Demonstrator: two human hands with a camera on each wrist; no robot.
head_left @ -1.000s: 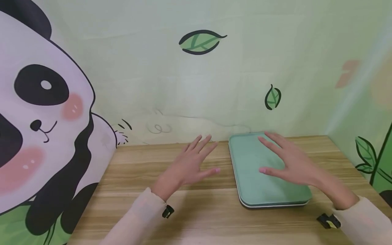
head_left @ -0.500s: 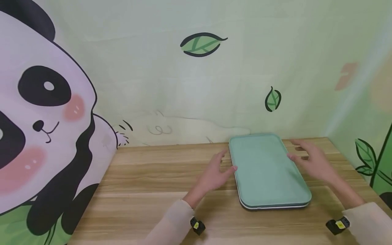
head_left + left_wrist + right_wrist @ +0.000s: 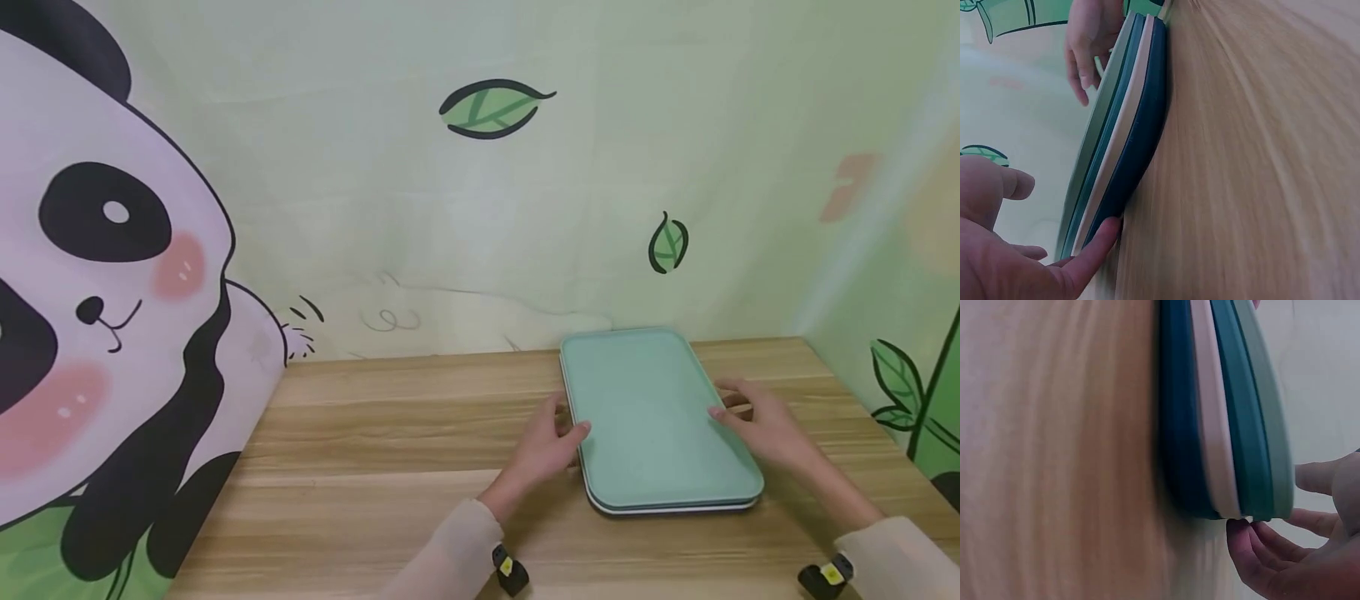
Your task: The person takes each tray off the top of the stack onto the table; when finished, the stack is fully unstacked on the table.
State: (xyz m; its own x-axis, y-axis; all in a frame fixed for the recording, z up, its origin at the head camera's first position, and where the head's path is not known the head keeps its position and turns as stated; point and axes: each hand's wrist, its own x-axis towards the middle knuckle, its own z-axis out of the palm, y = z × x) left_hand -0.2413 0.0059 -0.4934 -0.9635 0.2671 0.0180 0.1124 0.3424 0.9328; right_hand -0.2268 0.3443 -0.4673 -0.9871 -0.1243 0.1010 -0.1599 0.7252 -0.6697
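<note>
A stack of flat rectangular layers point(image 3: 645, 408) with rounded corners lies on the wooden table, its top pale green. Edge-on in the right wrist view, the layers run from dark blue point(image 3: 1182, 425) through cream and teal to pale green. My left hand point(image 3: 546, 442) is at its left side, thumb over the top edge. In the left wrist view that thumb point(image 3: 1019, 184) stands apart from the stack, while one fingertip touches the dark blue lower side. My right hand point(image 3: 765, 423) grips the right side, fingertips against the side and thumb at the top edge.
The wooden tabletop point(image 3: 390, 433) extends left and in front of the stack. Behind it is a pale green printed backdrop point(image 3: 360, 183), with a large panda picture point(image 3: 127, 275) on the left. A small camera point(image 3: 512, 570) is on the left wrist, another point(image 3: 827, 577) on the right.
Both hands have come down from above the table and the stack to its two sides. My left hand moved rightward, my right hand outward past the right edge. The stack stays in place.
</note>
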